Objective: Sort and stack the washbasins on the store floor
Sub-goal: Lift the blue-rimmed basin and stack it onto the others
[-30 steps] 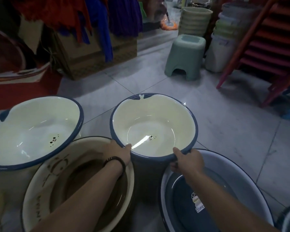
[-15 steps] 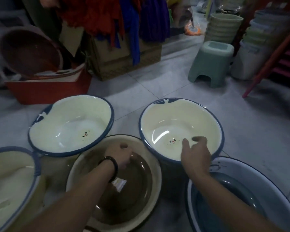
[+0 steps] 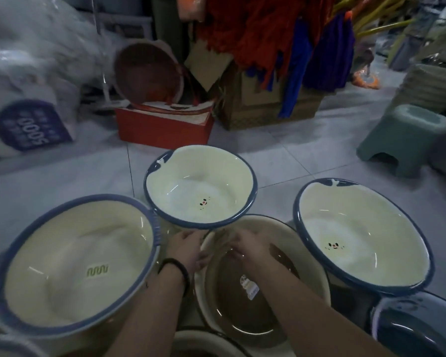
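Both the left hand [image 3: 185, 249] and right hand [image 3: 245, 249] curl fingers [image 3: 202, 257] over the far rim of the brown basin [image 3: 229, 318], amid cream basins [image 3: 198, 191] on the grey tiled floor [image 3: 281, 155]

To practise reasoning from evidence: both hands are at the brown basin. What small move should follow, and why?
Probably grip the far rim of the brown basin and draw it toward the person. The left hand and right hand sit at that rim, grip blurred, and the cream basin behind appears to overhang it, so a straight lift might catch.
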